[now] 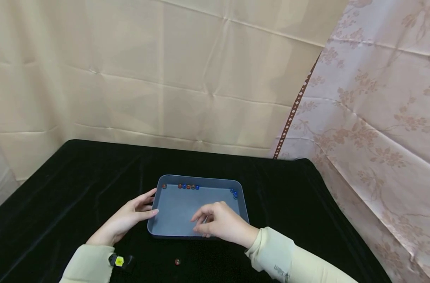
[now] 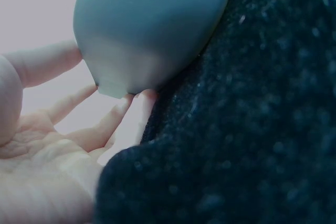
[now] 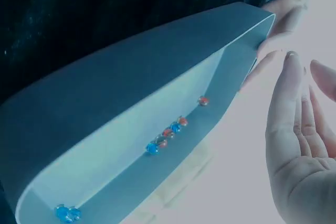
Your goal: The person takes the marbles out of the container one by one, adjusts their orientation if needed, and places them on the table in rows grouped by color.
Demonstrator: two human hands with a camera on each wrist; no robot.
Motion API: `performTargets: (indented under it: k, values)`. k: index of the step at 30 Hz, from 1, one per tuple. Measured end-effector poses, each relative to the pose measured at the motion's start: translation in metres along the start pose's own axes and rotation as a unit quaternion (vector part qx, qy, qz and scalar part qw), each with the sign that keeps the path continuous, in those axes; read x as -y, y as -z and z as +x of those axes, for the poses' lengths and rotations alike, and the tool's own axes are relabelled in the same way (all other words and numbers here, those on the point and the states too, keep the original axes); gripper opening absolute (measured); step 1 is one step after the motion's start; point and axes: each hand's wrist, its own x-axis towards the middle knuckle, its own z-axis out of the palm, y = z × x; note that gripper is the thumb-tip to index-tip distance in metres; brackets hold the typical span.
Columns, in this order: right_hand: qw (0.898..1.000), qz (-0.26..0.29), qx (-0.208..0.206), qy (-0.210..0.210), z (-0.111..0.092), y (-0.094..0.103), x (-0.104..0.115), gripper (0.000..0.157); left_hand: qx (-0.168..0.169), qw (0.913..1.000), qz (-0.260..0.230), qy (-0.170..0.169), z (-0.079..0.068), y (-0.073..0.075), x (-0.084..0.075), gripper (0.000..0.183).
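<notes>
A blue-grey rectangular tray (image 1: 172, 214) sits on the black cloth. Several glass marbles (image 1: 188, 187), orange-brown and blue, line its far wall, and a small group of blue marbles (image 1: 235, 193) lies in the far right corner. My left hand (image 1: 130, 214) is at the tray's left end, thumb and fingers spread against it; in the left wrist view the fingertips touch the outside of the tray wall (image 2: 142, 40). Over the tray's near right part hovers my right hand (image 1: 223, 224), fingers loosely bent, thumb and forefinger apart, with nothing visible between them.
One reddish marble (image 1: 177, 261) lies on the black cloth (image 1: 94, 177) in front of the tray, between the two forearms. Behind the table hangs a cream curtain (image 1: 130, 78), with a floral curtain (image 1: 377, 98) along the right side.
</notes>
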Motion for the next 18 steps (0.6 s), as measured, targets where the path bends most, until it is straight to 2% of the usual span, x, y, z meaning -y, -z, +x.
performTargets:
  k: [9, 18]
  values:
    - [0.999, -0.035, 0.006, 0.005, 0.01, 0.008, 0.006, 0.021, -0.001, 1.0, -0.001, 0.001, -0.001, 0.0, -0.001, 0.076]
    - [0.996, -0.082, -0.022, 0.004, 0.018, 0.022, 0.007, 0.018, 0.002, 1.0, -0.005, 0.001, -0.001, -0.001, -0.001, 0.078]
